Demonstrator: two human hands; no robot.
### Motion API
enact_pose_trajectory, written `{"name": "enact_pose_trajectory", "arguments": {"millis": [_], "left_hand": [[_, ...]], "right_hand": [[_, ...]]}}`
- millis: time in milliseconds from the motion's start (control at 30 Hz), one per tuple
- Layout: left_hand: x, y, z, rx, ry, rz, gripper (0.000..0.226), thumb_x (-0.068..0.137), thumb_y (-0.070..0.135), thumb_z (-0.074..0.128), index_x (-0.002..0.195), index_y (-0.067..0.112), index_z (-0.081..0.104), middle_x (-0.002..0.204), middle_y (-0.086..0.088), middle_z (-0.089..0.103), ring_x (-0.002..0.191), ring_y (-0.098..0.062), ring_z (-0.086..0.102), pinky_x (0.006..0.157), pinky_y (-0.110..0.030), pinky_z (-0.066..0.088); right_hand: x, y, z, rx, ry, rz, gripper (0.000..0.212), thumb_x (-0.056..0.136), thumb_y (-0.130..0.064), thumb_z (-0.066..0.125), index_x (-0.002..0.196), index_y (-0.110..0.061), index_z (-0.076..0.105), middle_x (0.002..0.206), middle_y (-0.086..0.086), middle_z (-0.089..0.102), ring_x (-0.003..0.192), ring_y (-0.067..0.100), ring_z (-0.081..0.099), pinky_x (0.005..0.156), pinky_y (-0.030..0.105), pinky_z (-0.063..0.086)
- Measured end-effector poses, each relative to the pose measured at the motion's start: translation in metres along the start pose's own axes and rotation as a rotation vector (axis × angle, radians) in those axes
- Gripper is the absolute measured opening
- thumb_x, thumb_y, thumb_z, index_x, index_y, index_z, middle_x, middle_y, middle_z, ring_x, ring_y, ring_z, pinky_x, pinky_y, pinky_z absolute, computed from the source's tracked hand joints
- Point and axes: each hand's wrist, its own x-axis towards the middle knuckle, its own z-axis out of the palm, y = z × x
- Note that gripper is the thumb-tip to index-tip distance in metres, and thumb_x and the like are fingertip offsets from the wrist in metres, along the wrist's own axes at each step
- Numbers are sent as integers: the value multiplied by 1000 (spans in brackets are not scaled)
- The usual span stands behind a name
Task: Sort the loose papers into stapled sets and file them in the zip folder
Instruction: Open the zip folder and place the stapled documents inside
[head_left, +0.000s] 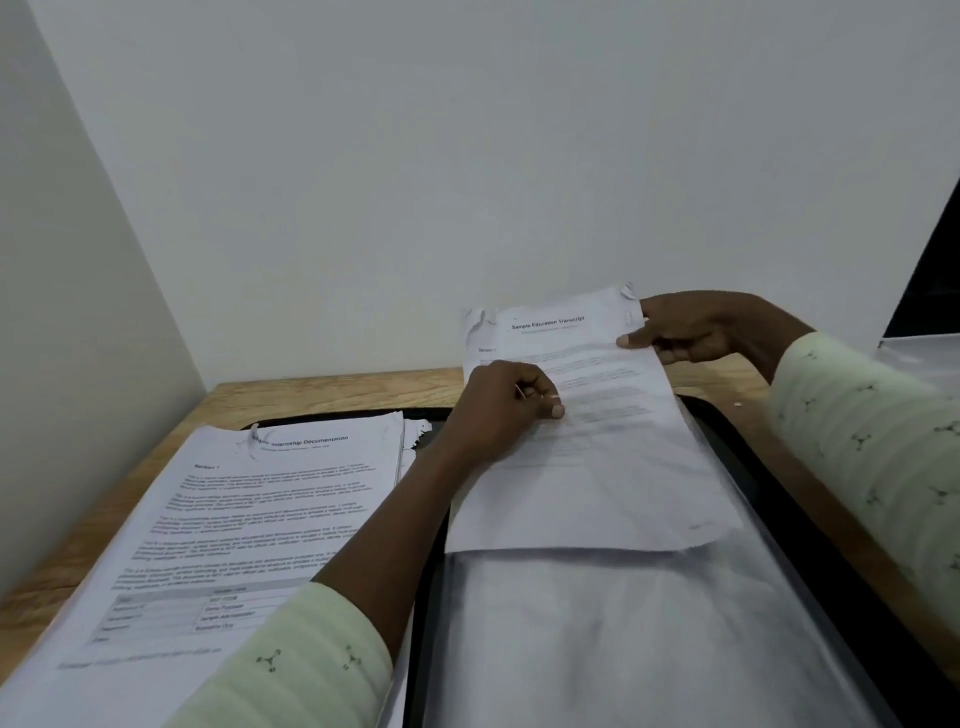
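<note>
I hold a paper set headed "Sample Education Transcript" (587, 415) up at a slant, its lower edge tucked at the mouth of the translucent zip folder (597, 634) with a black border. My left hand (506, 410) pinches the set's left side with a small metal staple or pin between the fingers. Gripping the set's top right edge is my right hand (691, 330). A second stack, headed "Internship Documentation" (249, 519), lies flat on the left, its top left corner creased.
The wooden desk (291, 397) sits in a corner between white walls. A torn paper edge (418, 434) sticks out behind the left stack. Something white (924, 358) and a dark object (935, 270) stand at the far right.
</note>
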Motion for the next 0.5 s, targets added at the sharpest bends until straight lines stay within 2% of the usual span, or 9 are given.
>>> {"name": "enact_pose_trajectory", "arguments": {"millis": [100, 167, 200, 233, 267, 300, 333, 400, 500], "left_hand": [[-2, 1, 3, 11, -62, -18, 10, 85, 20, 76, 77, 17, 72, 58, 13, 55, 57, -1, 45, 56, -14, 34], [-1, 2, 4, -3, -63, -13, 7, 85, 18, 75, 78, 16, 73, 59, 13, 55, 57, 0, 45, 57, -15, 34], [-1, 2, 4, -7, -55, -12, 6, 85, 18, 75, 80, 15, 74, 62, 9, 59, 59, -1, 45, 58, -15, 35], [-2, 3, 4, -5, -45, -11, 6, 85, 17, 76, 81, 14, 74, 67, 3, 63, 60, -1, 46, 59, -14, 35], [-2, 3, 3, -2, -36, -8, 5, 85, 17, 75, 81, 14, 74, 70, -3, 66, 62, -3, 47, 59, -13, 35], [-2, 2, 2, -2, -26, -4, 6, 85, 16, 75, 81, 13, 74, 72, -9, 67, 63, -5, 46, 58, -13, 34], [-2, 2, 2, -5, -15, 1, 6, 85, 15, 75, 79, 14, 74, 72, -12, 66, 63, -7, 45, 57, -13, 33], [-1, 4, 3, -11, 25, 17, 10, 85, 14, 74, 76, 17, 72, 69, -14, 65, 62, -9, 44, 56, -15, 32], [1, 4, 4, 3, 99, 52, 12, 85, 12, 72, 74, 16, 71, 71, -14, 68, 61, -12, 47, 58, -22, 35]], "right_hand": [[5, 1, 1, -41, 48, -21, 21, 93, -13, 66, 112, -19, 62, 105, 2, 70, 92, 20, 67, 82, 35, 57], [13, 0, 4, 29, 183, -128, 33, 92, -22, 68, 123, -20, 58, 114, 2, 61, 99, 22, 60, 82, 34, 51], [16, 0, 9, 39, 237, -187, 30, 92, -20, 67, 121, -18, 60, 112, 3, 61, 98, 21, 59, 79, 31, 50], [19, 0, 13, 6, 255, -218, 15, 93, -14, 66, 108, -14, 65, 101, 4, 62, 89, 21, 59, 73, 28, 48], [21, 1, 15, -49, 272, -228, 8, 92, -8, 64, 86, -13, 62, 85, 4, 58, 77, 20, 55, 64, 25, 43], [27, 4, 13, -114, 274, -214, 29, 91, -4, 64, 69, -14, 50, 72, 4, 48, 69, 21, 47, 60, 26, 36], [27, 4, 13, -167, 265, -201, 40, 90, -3, 64, 62, -16, 39, 69, 4, 42, 67, 21, 42, 60, 27, 33], [22, 3, 12, -253, 239, -180, 43, 90, -4, 66, 59, -14, 39, 72, 1, 50, 69, 19, 48, 67, 27, 40], [8, 1, 7, -288, 85, -111, 23, 90, -8, 69, 70, -15, 58, 74, -4, 58, 65, 13, 52, 65, 21, 45]]}}
